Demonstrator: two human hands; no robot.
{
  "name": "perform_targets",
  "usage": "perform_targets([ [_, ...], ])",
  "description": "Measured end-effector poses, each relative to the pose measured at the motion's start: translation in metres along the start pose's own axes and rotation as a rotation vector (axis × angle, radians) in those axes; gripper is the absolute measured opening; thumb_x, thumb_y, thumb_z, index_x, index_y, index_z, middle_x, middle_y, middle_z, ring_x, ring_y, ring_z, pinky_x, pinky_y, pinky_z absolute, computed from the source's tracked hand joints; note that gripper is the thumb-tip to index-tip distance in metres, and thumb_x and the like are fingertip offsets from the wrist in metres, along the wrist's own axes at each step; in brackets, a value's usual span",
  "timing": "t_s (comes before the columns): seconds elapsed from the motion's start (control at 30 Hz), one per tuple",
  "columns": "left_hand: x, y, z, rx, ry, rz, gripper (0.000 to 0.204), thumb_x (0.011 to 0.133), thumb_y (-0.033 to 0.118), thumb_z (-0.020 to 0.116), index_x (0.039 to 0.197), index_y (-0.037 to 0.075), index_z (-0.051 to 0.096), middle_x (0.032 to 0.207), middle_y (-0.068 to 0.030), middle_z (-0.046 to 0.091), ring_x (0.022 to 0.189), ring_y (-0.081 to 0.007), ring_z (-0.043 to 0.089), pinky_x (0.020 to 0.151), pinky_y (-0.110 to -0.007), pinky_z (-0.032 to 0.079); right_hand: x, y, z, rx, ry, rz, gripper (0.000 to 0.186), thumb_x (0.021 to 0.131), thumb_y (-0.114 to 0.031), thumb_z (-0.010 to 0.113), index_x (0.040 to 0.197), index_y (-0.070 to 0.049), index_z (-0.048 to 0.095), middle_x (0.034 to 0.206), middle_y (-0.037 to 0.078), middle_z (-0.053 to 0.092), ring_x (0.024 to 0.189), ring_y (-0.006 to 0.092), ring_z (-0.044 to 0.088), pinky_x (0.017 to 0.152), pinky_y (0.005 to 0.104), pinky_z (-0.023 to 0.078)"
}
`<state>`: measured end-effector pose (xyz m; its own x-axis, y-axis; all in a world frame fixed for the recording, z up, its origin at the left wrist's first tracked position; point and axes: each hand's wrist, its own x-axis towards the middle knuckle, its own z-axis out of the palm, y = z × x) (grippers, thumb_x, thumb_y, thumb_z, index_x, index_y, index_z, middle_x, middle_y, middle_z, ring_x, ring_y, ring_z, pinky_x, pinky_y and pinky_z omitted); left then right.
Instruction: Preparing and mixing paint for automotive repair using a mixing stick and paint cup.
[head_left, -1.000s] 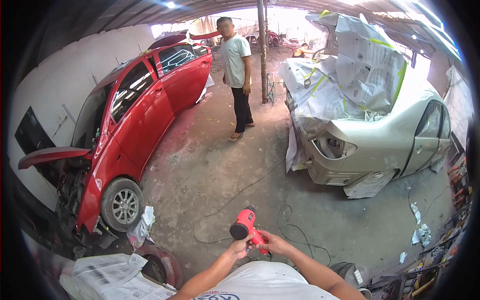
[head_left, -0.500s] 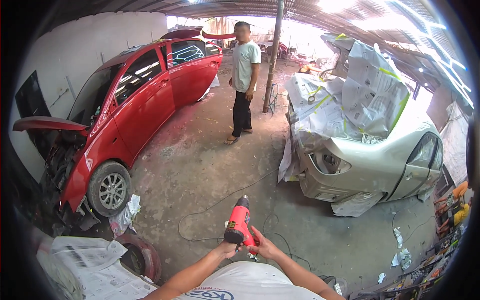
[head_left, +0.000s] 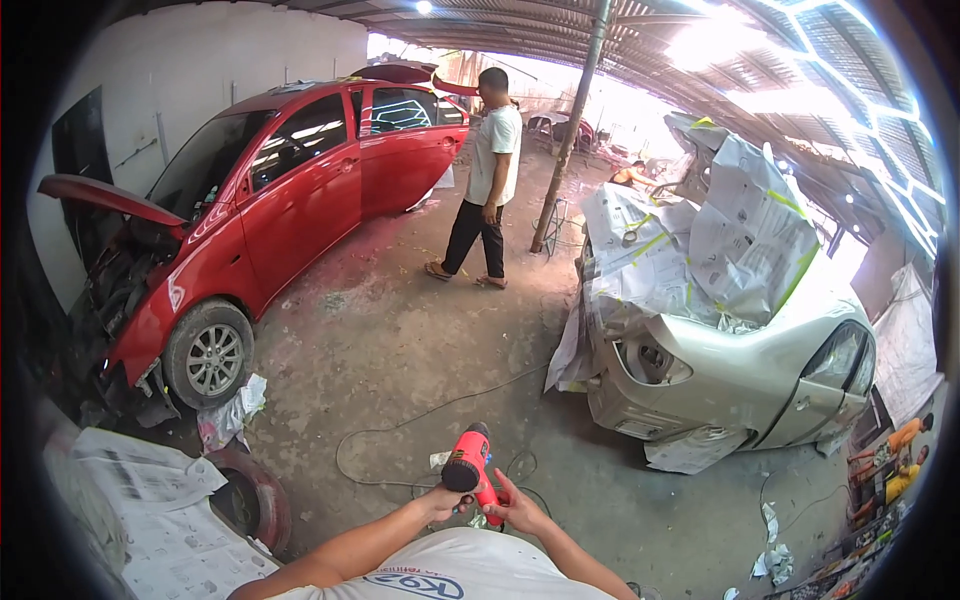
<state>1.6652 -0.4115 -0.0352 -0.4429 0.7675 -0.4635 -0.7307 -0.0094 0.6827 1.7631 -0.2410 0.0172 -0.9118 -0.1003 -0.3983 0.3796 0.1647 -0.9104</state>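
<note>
A red and black heat gun (head_left: 474, 452) is held in front of my body, its dark nozzle aimed away from me. My left hand (head_left: 441, 503) is closed at the underside of its body, near the black rear end. Around the red handle curl the fingers of my right hand (head_left: 519, 509). Both palms are partly hidden. A thin cord (head_left: 345, 462) loops over the concrete floor beyond the tool. Just past my left hand, a small pale scrap (head_left: 439, 460) shows next to the heat gun.
A red car (head_left: 300, 180) with raised hood stands left. At right is a pale car (head_left: 725, 370), its rear draped in masking paper (head_left: 750, 220). Between them a person (head_left: 492, 170) walks near a pole (head_left: 575, 125). A tire (head_left: 270, 500) and paper-covered item (head_left: 170, 510) lie lower left.
The person between the cars has turned and stepped to the left. My view has tilted and shifted slightly. Both my hands still hold the heat gun, which now points a little more steeply away.
</note>
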Motion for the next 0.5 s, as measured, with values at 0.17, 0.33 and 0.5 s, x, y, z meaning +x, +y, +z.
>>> perform_targets([
  [0.17, -0.0031, 0.0023, 0.0025, 0.083, 0.067, -0.036, 0.030, 0.076, 0.030, 0.075, 0.090, 0.015, 0.053, 0.074, 0.0048, 0.049, 0.062, -0.0062, 0.044, 0.047, -0.021, 0.033, 0.0005, 0.0052, 0.0007, -0.026, -0.004, -0.062, 0.089, 0.084, -0.021, 0.066, 0.145, -0.008, 0.002, 0.111, 0.015, 0.058, 0.098, 0.0168, 0.055, 0.087, 0.0302, 0.043],
  [0.33, -0.0066, 0.0046, 0.0052, 0.117, 0.107, -0.053, 0.031, 0.076, 0.033, 0.074, 0.088, 0.015, 0.053, 0.073, 0.0045, 0.048, 0.062, -0.0059, 0.043, 0.046, -0.021, 0.033, 0.0000, 0.0039, 0.0019, -0.073, 0.007, -0.059, 0.088, 0.084, -0.021, 0.066, 0.145, -0.008, 0.003, 0.110, 0.015, 0.059, 0.097, 0.0159, 0.055, 0.087, 0.0299, 0.043],
  [0.5, -0.0075, 0.0048, 0.0063, 0.101, 0.080, -0.089, 0.032, 0.077, 0.038, 0.072, 0.090, 0.015, 0.054, 0.074, 0.0060, 0.044, 0.061, -0.0047, 0.039, 0.046, -0.020, 0.030, -0.0050, -0.0042, 0.0035, -0.056, 0.015, 0.033, 0.087, 0.084, -0.025, 0.066, 0.145, -0.010, 0.006, 0.116, 0.017, 0.057, 0.102, 0.0193, 0.054, 0.089, 0.0339, 0.043],
])
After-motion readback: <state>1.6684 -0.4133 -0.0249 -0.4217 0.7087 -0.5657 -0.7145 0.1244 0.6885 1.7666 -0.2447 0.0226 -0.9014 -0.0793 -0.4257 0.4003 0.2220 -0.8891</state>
